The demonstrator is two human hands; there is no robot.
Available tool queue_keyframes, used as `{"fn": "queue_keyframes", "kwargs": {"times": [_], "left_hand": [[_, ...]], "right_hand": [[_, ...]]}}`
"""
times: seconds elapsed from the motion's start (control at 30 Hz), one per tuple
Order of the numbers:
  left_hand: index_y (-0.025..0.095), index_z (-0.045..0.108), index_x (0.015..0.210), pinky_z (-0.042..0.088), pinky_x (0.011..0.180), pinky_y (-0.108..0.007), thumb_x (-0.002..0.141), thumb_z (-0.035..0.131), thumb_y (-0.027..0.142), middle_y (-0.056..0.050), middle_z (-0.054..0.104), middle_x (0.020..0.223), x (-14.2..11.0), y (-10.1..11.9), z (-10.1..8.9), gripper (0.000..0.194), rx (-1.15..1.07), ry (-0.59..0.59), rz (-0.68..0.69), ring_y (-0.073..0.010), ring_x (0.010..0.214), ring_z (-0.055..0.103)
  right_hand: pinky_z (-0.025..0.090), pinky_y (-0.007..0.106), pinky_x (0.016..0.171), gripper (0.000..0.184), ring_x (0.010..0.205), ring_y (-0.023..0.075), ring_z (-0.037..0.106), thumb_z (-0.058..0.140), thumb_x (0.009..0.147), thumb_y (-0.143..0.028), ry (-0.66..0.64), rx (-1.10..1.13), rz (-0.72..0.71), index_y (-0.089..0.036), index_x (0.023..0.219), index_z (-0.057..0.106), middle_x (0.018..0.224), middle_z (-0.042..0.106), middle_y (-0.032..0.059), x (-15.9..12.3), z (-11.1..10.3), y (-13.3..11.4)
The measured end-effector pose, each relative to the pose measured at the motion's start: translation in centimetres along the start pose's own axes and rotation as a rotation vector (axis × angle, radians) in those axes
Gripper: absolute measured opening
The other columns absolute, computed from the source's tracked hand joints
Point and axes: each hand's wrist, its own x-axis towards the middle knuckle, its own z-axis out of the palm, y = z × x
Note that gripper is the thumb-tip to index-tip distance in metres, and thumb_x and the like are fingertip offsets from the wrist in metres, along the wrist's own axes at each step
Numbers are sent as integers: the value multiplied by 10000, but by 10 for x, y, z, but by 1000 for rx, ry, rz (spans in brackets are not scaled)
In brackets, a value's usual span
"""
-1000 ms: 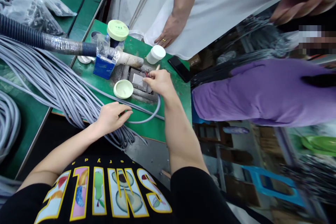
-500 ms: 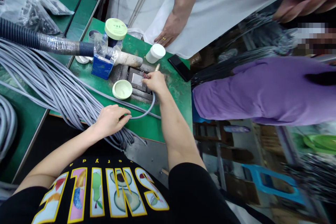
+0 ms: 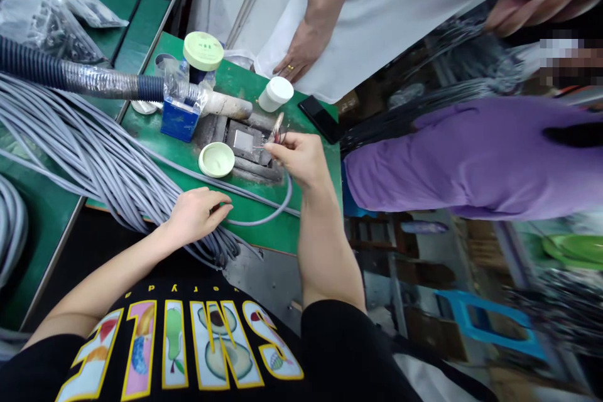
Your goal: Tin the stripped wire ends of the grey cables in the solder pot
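Observation:
My right hand [image 3: 301,154] pinches the end of a grey cable [image 3: 277,215], its thin coloured wires [image 3: 277,136] fanning out at the fingertips. Just left of those fingertips lies a bright silver square, apparently molten solder in a solder pot [image 3: 244,141] set in a dark, grimy block. The cable bends from my right hand back to my left hand [image 3: 196,217], which is curled around it beside a thick bundle of grey cables [image 3: 108,163]. Between my hands and the pot stands a shallow pale-green lid or dish [image 3: 217,160].
A ribbed hose [image 3: 108,83] with a pale nozzle ends beside the pot, near a blue box [image 3: 179,119]. A green-lidded jar [image 3: 203,52], a white jar [image 3: 276,94] and a black phone [image 3: 318,118] stand around. A co-worker's hand [image 3: 304,47] rests at the table's far edge.
My right hand has drawn back to the right, moving the wire ends away from the silver square. The cable loop has shifted right with it. My left hand has stayed nearly still.

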Motion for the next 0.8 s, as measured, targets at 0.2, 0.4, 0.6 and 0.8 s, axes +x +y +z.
{"fn": "queue_keyframes", "kwargs": {"times": [0.2,0.4,0.6,0.8], "left_hand": [[180,722,882,422,601,-242,855,574,311,-23,667,677,1,1,-2,200,-165,43,-71,-123,603,557],[162,722,907,445,628,-244,732,699,329,-33,687,774,7,9,-5,242,-644,236,-283,-121,659,572],[152,721,884,479,732,-261,622,799,348,-26,697,787,14,29,-7,337,-1074,196,-447,-133,748,610],[147,645,697,493,623,-245,554,839,325,11,650,710,19,50,-6,300,-1258,161,-450,-101,626,586]], "right_hand": [[316,199,378,251,369,61,418,691,655,-319,-2,340,-37,-161,849,662,490,544,-61,-57,0,-22],[320,204,328,604,330,81,440,715,697,-340,-173,488,-5,-203,1262,554,475,577,-79,-91,8,-33],[315,202,312,727,307,82,422,686,734,-390,-316,547,-13,-197,1391,442,457,577,-80,-104,16,-40],[317,199,334,755,329,82,424,672,745,-354,-295,475,-81,-173,1424,396,442,539,-101,-115,21,-44]]}}
